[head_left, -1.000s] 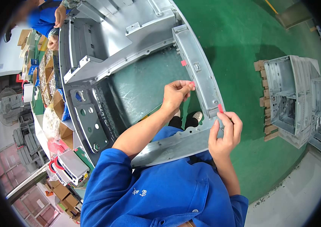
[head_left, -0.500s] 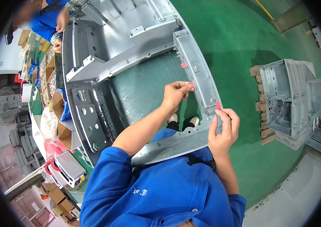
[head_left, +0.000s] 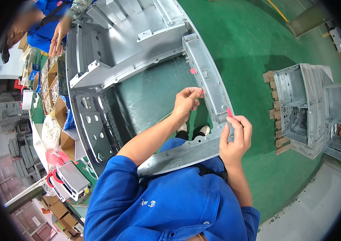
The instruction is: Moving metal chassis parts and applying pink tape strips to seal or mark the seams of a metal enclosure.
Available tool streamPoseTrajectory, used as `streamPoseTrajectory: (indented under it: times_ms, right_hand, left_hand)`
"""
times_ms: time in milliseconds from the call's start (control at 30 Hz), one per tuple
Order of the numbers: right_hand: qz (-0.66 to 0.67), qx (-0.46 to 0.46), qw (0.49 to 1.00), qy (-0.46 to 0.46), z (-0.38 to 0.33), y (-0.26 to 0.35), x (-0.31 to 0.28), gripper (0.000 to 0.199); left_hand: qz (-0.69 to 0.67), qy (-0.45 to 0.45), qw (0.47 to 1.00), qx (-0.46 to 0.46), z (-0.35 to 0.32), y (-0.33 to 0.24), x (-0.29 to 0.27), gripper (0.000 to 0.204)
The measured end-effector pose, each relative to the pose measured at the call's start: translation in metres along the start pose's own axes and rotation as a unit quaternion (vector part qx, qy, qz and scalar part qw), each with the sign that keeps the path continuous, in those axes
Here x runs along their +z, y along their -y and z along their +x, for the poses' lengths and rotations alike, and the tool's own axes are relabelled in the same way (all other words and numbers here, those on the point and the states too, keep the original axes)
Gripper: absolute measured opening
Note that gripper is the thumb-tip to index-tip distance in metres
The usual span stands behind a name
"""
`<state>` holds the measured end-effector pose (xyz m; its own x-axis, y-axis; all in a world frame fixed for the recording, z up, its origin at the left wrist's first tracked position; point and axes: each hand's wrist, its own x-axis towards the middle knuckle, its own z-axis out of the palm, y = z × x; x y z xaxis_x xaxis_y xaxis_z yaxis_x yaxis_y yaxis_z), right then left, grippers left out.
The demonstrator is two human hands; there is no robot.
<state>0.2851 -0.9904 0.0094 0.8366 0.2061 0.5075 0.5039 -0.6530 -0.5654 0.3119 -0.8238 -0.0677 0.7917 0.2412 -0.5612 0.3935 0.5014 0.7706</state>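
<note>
A large grey metal cabinet frame [head_left: 166,157] lies around and in front of me, with a long box-shaped rail [head_left: 214,94] along its right side. My left hand [head_left: 186,103] is at the rail's inner side, thumb and forefinger pinching a small red tape piece [head_left: 201,92] against or close to it. Farther up the same edge sticks another red tape piece [head_left: 193,71]. My right hand [head_left: 236,138] is at the frame's outer right edge, fingers curled. A red tape strip [head_left: 229,112] shows at its forefinger tip; the thumb stands a little apart.
At far left a person's hand [head_left: 59,38] is above cardboard bins [head_left: 53,76] of small parts. A white-and-grey device [head_left: 73,178] sits lower left. On the right, metal cabinets [head_left: 299,104] stand on a wooden pallet [head_left: 278,120] on the green floor [head_left: 250,80].
My hands keep almost the same places at the rail. The view has shifted slightly. At upper left the other person has leaned in, and their hand is lower over the bins.
</note>
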Motion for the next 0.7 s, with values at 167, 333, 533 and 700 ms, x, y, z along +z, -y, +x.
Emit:
streamPoseTrajectory:
  times_ms: [167, 333, 533, 700]
  right_hand:
    - [-0.005, -0.004, 1.0, -0.001, 0.001, -0.001, 0.0, 0.021]
    - [0.0, -0.003, 1.0, -0.003, 0.001, 0.0, 0.0, 0.021]
    - [0.004, 0.005, 1.0, 0.009, 0.002, 0.001, -0.003, 0.021]
    - [0.0, -0.006, 1.0, -0.008, 0.001, -0.002, 0.0, 0.021]
  left_hand:
    - [0.098, -0.035, 0.991, 0.085, 0.004, 0.014, 0.014, 0.02]
    - [0.105, -0.054, 0.983, 0.14, 0.013, 0.033, 0.02, 0.018]
    - [0.075, -0.017, 0.991, 0.109, 0.005, 0.023, 0.014, 0.019]
    - [0.124, -0.002, 0.978, 0.169, 0.004, 0.028, 0.014, 0.019]
